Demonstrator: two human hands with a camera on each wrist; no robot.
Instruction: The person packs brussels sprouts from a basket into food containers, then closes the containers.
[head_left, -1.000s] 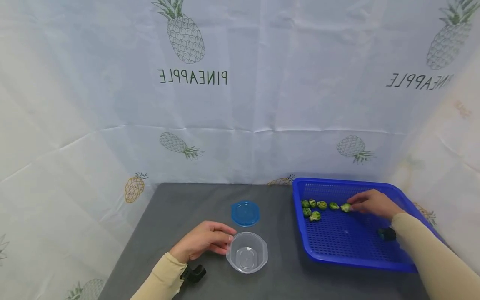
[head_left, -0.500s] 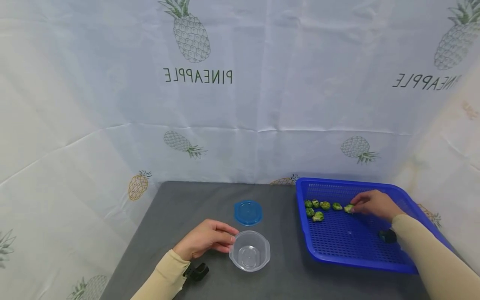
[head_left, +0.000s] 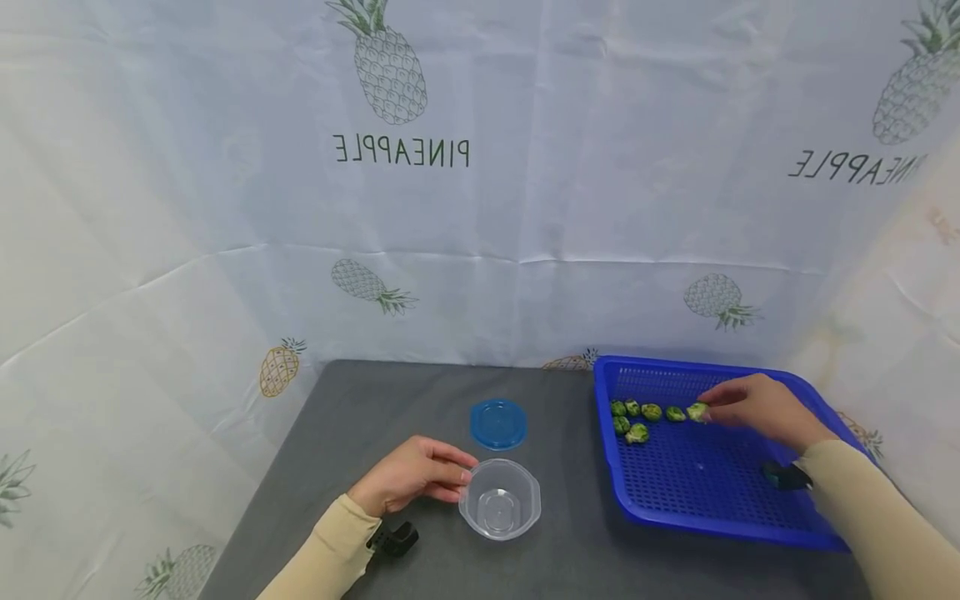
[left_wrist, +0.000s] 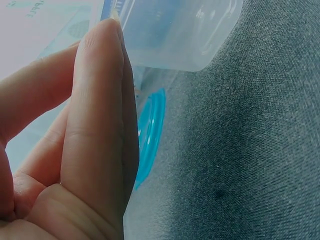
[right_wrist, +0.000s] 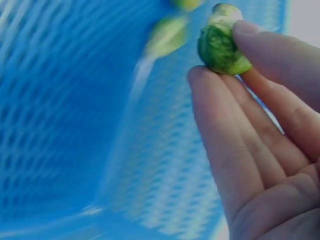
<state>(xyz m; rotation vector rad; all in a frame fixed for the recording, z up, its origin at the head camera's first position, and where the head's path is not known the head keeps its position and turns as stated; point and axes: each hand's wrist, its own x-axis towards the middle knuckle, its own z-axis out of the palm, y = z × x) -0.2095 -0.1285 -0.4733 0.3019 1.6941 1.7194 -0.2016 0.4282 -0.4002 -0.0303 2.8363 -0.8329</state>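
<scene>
Pinching the sprout [head_left: 697, 412], your right hand [head_left: 765, 408] may drop it if it slips; your left hand [head_left: 415, 477] pinches the tub [head_left: 498, 510], which a tug could tip.

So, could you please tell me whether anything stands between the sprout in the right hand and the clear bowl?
Yes: the blue basket's left wall does, with loose sprouts lying between it and the held sprout.

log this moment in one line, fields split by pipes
left hand: holds clear bowl by its edge | right hand: pinches sprout over blue basket | other sprouts: in basket | blue lid: on table, off bowl
</scene>
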